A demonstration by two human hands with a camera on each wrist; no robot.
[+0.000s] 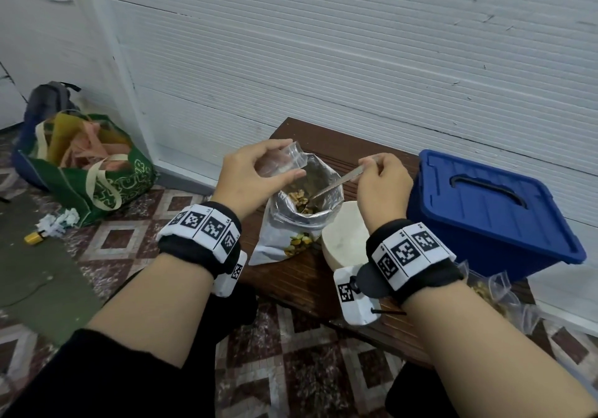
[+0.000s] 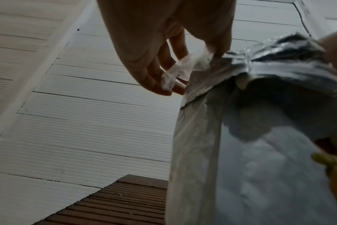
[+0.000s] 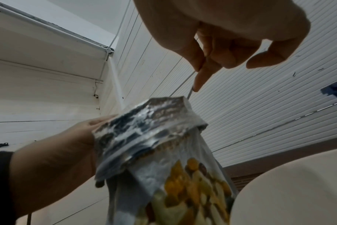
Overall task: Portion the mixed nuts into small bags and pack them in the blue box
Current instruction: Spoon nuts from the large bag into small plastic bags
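Observation:
A large foil bag of mixed nuts stands open on the brown bench, with nuts showing inside. My left hand holds a small clear zip bag just above the foil bag's left rim; the small bag is pinched between fingers and thumb. My right hand grips the handle of a metal spoon whose bowl dips into the nuts. The blue box sits with its lid on at the right of the bench.
A round white bowl stands between the foil bag and the blue box. Small filled bags lie at the bench's near right end. A green tote and a backpack sit on the tiled floor at left, by the white wall.

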